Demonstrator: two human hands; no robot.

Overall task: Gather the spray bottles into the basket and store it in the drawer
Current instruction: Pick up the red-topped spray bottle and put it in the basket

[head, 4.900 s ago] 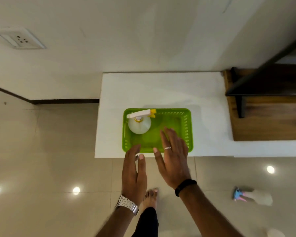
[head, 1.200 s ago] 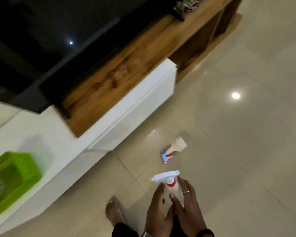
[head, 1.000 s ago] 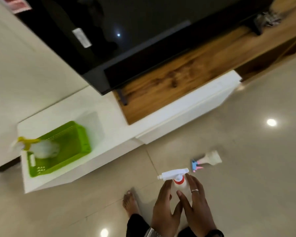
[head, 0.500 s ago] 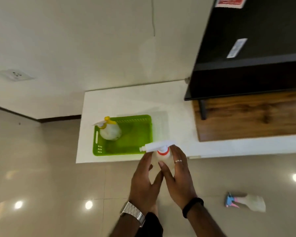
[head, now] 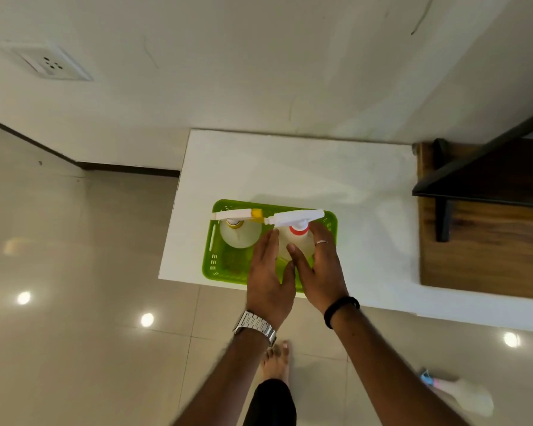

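Observation:
A green plastic basket (head: 216, 259) sits near the front left corner of a white cabinet top (head: 290, 167). Inside it, on the left, stands a spray bottle with a yellow collar (head: 239, 233). Both my hands clasp a second spray bottle with a red collar (head: 296, 233), upright in the basket's right half. My left hand (head: 268, 275) presses its left side and my right hand (head: 317, 265) wraps its right side. A third bottle with a blue and pink head (head: 465, 395) lies on the floor at the lower right.
A dark wooden shelf (head: 486, 241) with a black TV stand above it takes up the right of the cabinet. The tiled floor (head: 74, 333) spreads to the left and front. My bare foot (head: 276, 361) stands in front of the cabinet. A wall socket (head: 50, 63) is at upper left.
I picked the red-collared bottle up from the floor with both hands, turned back to the cabinet and carried it forward into the basket, beside the yellow-collared one.

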